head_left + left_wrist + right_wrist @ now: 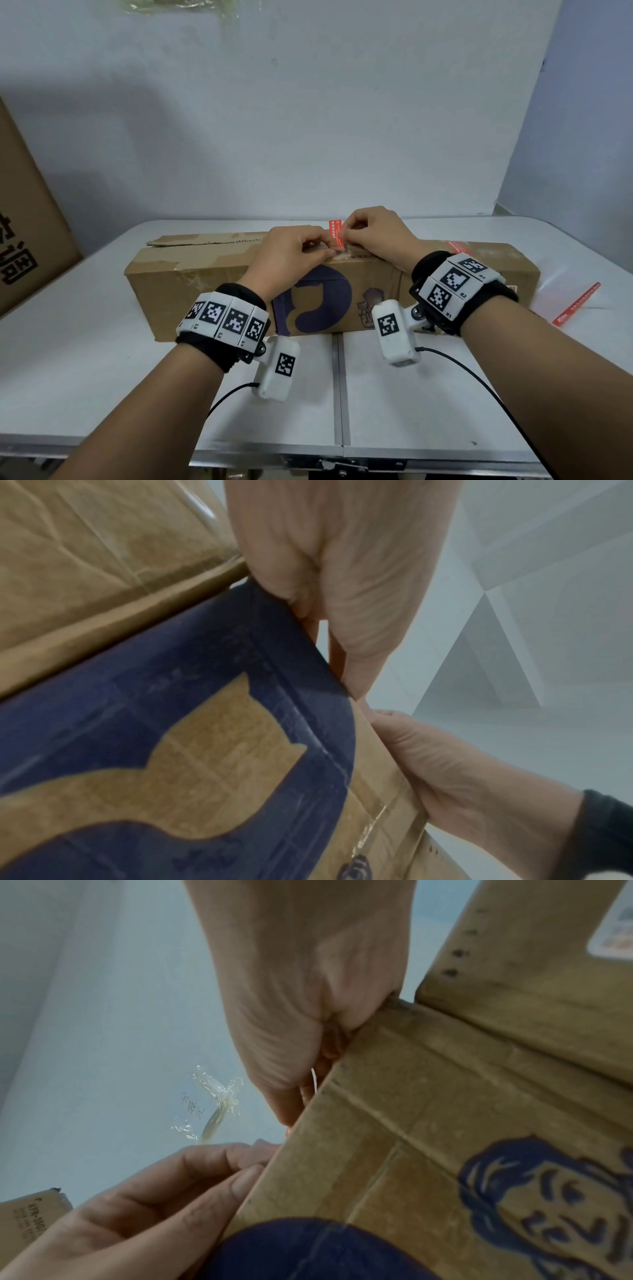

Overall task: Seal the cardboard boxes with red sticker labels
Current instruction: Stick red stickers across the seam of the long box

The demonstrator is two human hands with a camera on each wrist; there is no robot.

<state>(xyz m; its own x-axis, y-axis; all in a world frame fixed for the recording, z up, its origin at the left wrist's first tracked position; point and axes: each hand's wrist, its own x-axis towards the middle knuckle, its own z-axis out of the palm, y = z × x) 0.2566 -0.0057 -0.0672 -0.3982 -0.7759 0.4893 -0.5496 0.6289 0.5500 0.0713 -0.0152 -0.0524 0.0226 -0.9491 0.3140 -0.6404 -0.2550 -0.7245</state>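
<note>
A long cardboard box (212, 270) with a dark blue print lies across the white table. A red sticker label (336, 233) stands over the middle of its top, near the front edge. My left hand (327, 253) pinches the label's lower end with curled fingers. My right hand (346, 233) pinches the label from the right, a little higher. In the left wrist view the left hand (356, 691) sits at the box's (171, 723) top edge. The right wrist view shows the right hand (291, 1118) at that same edge of the box (445, 1123); the label is almost hidden there.
A second red label (457, 247) sits on the box top to the right. A strip of red labels on clear backing (577, 304) lies on the table (479, 377) at the right. A big cardboard carton (27, 222) stands at the left. The wall is close behind.
</note>
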